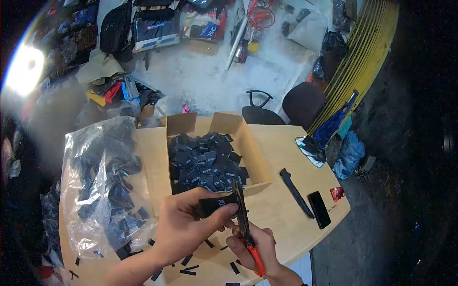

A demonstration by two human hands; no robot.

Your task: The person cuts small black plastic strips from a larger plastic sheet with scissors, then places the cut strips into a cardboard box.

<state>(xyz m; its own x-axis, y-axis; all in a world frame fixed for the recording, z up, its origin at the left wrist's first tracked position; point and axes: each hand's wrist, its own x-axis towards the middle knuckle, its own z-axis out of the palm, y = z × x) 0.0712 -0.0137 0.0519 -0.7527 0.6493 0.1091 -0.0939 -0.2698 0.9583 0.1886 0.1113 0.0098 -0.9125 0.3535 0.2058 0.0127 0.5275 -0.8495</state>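
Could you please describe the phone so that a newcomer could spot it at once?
On the pale table, find the open box. To its right, near the table's edge, lies the phone, a glossy black rectangle between a slim black tool and a red packet.

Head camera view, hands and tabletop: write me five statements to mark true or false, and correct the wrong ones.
1. The right hand holds scissors. True.
2. The left hand holds nothing. False: the left hand pinches a black piece with pale lettering.
3. The clear plastic bag lies to the left of the cardboard box. True.
4. The phone is inside the cardboard box. False: the phone lies on the table, to the right of the box.
5. Small black strips lie on the table. True.
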